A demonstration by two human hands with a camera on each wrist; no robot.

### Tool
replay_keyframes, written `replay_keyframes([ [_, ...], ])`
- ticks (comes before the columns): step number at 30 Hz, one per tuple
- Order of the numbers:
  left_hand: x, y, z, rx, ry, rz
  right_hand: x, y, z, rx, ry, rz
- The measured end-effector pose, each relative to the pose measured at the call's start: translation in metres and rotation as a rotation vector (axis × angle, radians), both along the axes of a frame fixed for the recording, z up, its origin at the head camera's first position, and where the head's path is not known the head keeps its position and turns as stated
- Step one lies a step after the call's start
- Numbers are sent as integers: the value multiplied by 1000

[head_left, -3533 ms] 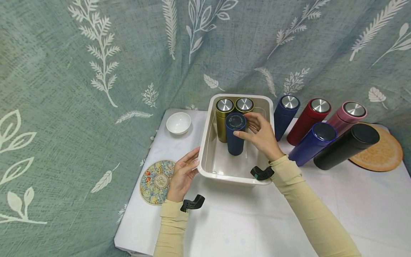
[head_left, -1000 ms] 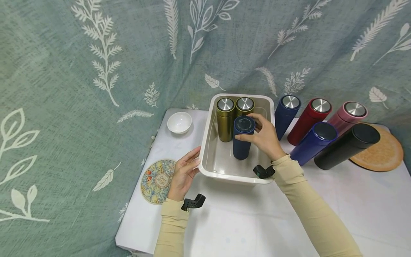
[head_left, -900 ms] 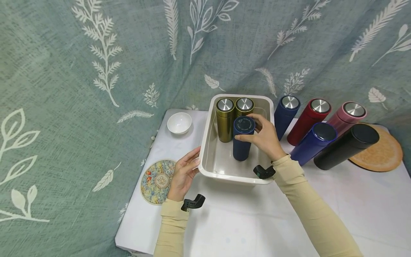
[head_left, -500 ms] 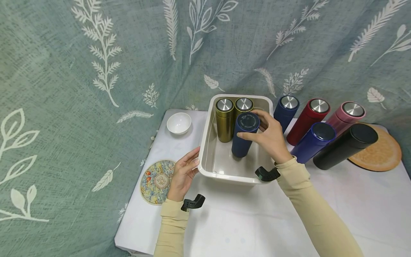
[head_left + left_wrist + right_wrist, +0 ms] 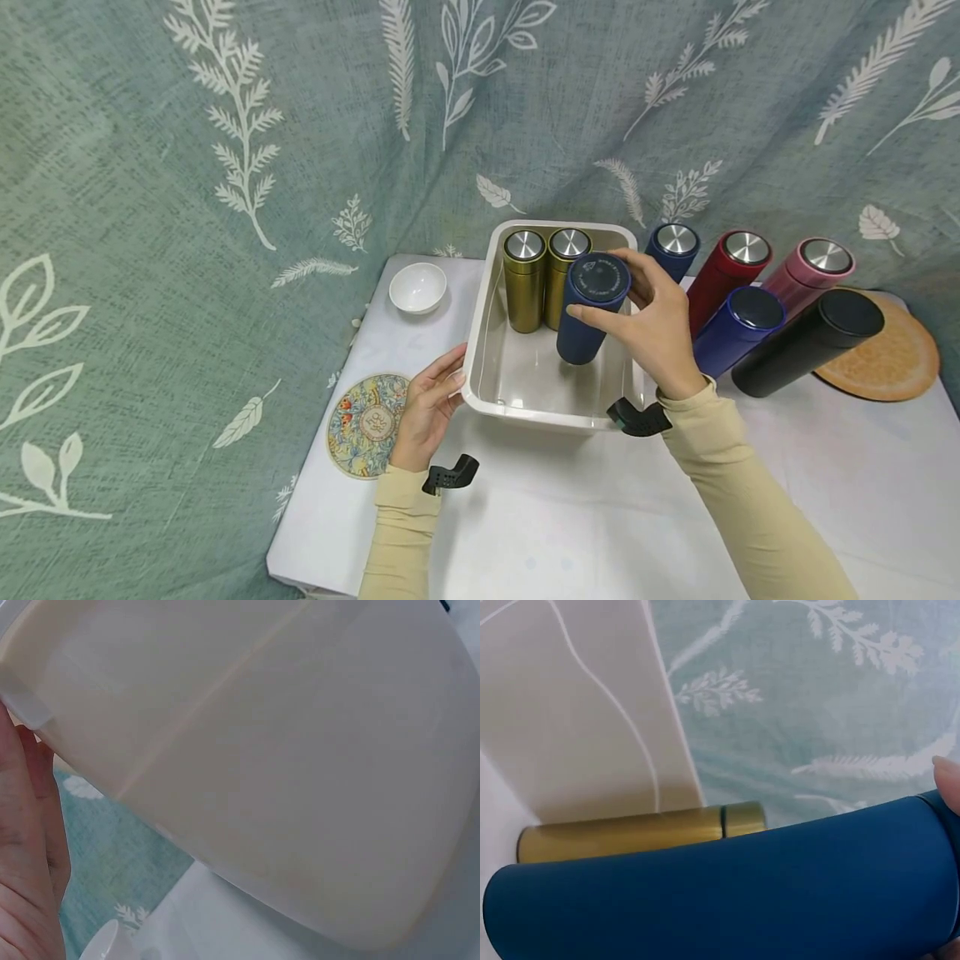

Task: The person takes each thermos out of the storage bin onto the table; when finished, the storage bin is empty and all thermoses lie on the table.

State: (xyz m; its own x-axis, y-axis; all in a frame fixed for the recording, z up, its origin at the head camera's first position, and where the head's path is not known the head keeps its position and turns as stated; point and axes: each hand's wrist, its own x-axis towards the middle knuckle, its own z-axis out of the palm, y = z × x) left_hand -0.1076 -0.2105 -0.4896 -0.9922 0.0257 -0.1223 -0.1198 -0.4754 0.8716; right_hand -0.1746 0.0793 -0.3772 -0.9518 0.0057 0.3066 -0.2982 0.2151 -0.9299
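Note:
My right hand [image 5: 660,325] grips a dark navy thermos flask [image 5: 583,321] around its upper end, thumb at the near left side. The flask hangs slightly tilted over the inside of a white plastic bin [image 5: 498,408]. In the right wrist view the navy flask [image 5: 720,900] fills the bottom, with a fingertip [image 5: 949,784] at its right end. Behind it, two gold thermos flasks with silver lids, a left one [image 5: 523,287] and a right one [image 5: 558,279], stand upright in the bin. My left hand [image 5: 427,408] holds the bin's left rim; the left wrist view shows the bin's outer wall [image 5: 285,772].
Right of the bin stand several flasks: navy [image 5: 673,250], red [image 5: 731,275], pink [image 5: 813,271], bright blue [image 5: 738,329] and black [image 5: 810,342]. An orange-slice mat [image 5: 892,354] lies beyond them. At left are a white bowl [image 5: 417,287] and a round patterned mat [image 5: 367,425].
My right hand has lifted the navy flask up and to the right, away from the gold flasks, uncovering more of the right gold one. My left hand has stayed on the rim.

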Motion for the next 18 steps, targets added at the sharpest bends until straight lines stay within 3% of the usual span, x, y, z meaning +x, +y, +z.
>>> replay_keyframes([
  [18,-1,-1,-3,8,2,-4,13,6,28,-186,233,-107],
])
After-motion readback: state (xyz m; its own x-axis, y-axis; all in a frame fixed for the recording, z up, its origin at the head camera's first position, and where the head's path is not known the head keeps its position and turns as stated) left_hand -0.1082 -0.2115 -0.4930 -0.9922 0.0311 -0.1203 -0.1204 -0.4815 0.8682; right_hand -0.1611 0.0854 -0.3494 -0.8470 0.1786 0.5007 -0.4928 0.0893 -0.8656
